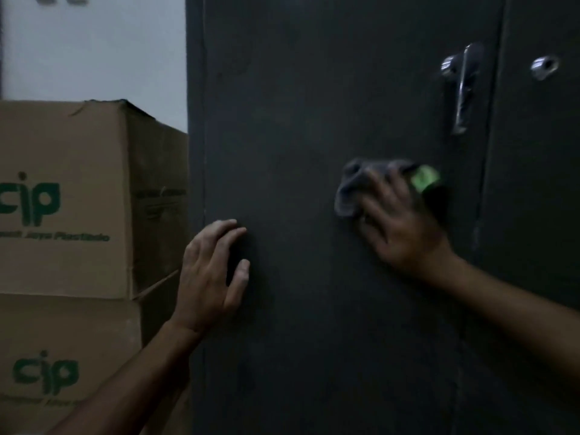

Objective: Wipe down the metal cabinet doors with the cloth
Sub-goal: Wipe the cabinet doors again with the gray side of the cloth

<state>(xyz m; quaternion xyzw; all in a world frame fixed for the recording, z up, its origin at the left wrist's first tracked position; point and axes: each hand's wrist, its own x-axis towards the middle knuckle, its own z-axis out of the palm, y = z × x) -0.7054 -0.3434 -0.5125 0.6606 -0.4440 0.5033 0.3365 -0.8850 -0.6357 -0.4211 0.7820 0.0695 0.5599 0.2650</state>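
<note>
While pressed to the door (314,120) under the right hand (405,227), cloth (351,189) bunched leftward.

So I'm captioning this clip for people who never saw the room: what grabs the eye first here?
The dark cabinet door fills most of the view, with the right hand pressing a grey cloth against it below the shiny handle. The left hand rests flat near the door's left edge. Stacked cardboard boxes with green lettering stand at the far left.
</note>
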